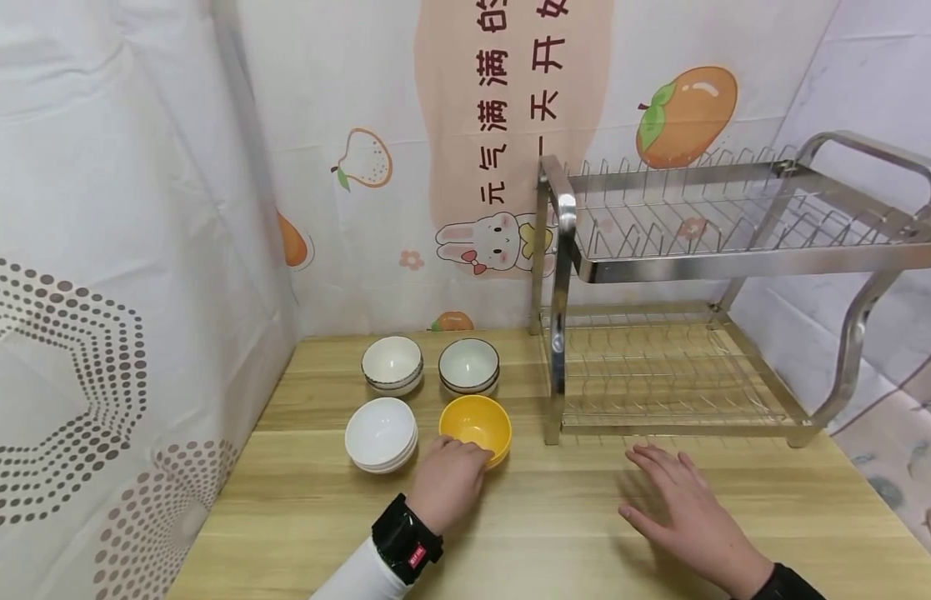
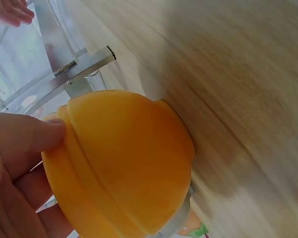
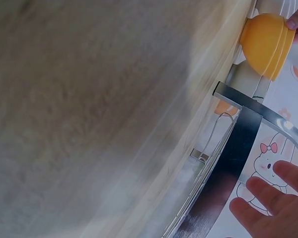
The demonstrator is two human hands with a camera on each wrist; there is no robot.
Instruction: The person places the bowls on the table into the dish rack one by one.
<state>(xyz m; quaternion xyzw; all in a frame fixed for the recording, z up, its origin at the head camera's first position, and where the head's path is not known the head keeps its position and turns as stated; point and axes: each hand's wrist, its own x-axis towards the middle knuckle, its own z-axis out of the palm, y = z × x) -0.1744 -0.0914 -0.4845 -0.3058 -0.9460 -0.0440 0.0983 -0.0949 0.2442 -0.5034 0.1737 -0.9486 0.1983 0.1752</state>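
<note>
Head view. Yellow bowl, lower centre of frame, standing upright on the wooden table, just beside a stack of white bowls; two dark-rimmed bowls above it. Left hand, fingers curled over the bowl's near rim. Right hand, lower right, fingers straight and slightly spread, flat above the table, holding nothing. Steel dish rack, two tiers, right half of frame.

Left wrist view. Bowl's outer wall fills the centre; thumb pressed against the rim band. Only here do the stepped rim and smooth, matte wall show. Probably light rigid plastic, slightly slippery; best pinched at the rim, thumb outside.

Right wrist view. Bowl small at upper right; right hand's fingers parted at lower right beside a rack upright. Bowl interior hidden.
</note>
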